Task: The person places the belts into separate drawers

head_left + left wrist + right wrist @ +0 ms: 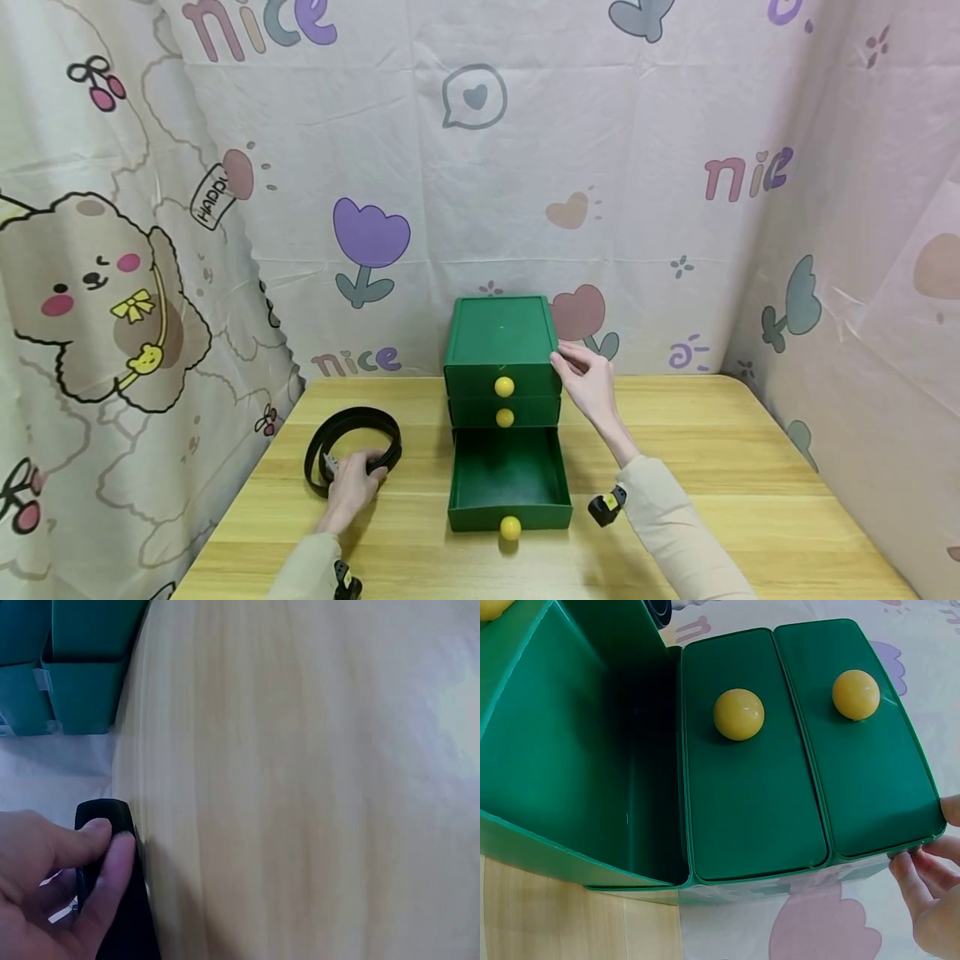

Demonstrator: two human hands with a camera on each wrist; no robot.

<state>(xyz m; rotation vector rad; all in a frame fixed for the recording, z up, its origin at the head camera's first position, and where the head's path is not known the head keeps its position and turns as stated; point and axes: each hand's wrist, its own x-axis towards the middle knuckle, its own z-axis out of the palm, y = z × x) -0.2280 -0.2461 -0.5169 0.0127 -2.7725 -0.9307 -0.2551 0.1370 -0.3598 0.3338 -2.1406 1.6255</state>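
A coiled black belt (pixel 394 437) with a silver buckle (pixel 331 461) lies on the left of the table. My left hand (pixel 352 485) pinches its near side; the left wrist view shows thumb and finger on the black strap (pixel 129 926). In the middle stands a green drawer cabinet (pixel 501 329) with yellow round knobs. Its bottom drawer (pixel 480 518) is pulled out, and its bare inside shows. The two drawers above are closed. My right hand (pixel 588 383) holds the cabinet's upper right front corner, with fingers (pixel 907 881) against its side.
The wooden table (pixel 675 433) carries the cabinet and belt. A patterned cloth (pixel 637 125) hangs behind the table and along both sides. Each sleeve has a black camera (pixel 606 506) strapped at the wrist. The pulled-out drawer projects toward the front edge, between the forearms.
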